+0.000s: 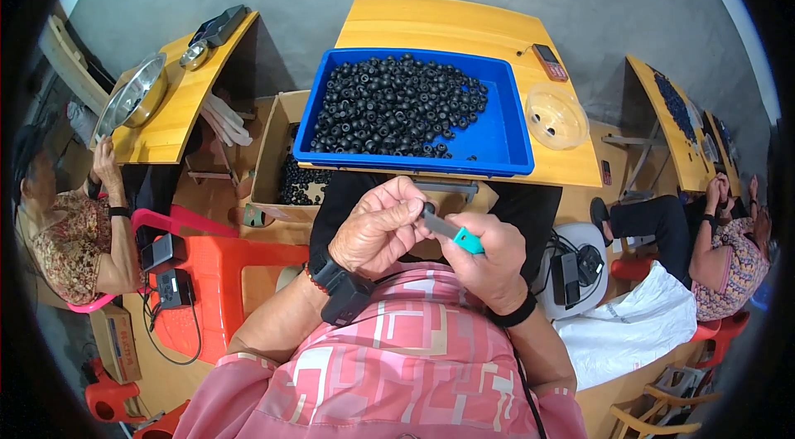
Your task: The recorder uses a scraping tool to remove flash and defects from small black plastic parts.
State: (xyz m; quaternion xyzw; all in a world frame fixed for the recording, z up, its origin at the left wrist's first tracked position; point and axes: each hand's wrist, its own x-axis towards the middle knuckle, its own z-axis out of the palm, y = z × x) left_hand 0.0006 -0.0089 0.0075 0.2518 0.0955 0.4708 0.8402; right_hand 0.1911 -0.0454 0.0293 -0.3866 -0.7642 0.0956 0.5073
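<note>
My left hand (379,224) pinches a small black round part (428,209) between thumb and fingertips, in front of my chest. My right hand (490,257) is closed on a knife with a teal handle (469,241). Its flat grey blade (440,227) points left, its end at or very near the black part; whether they touch I cannot tell. Beyond my hands a blue tray (509,149) holds a large heap of similar black ring-like parts (389,103), thickest at its left and middle.
The tray stands on a yellow wooden table (439,12), beside a clear plastic bowl (570,126) and a phone (549,63). A cardboard box (267,149) with more black parts sits below left. A red stool (219,273) stands left. Other people sit at tables on both sides.
</note>
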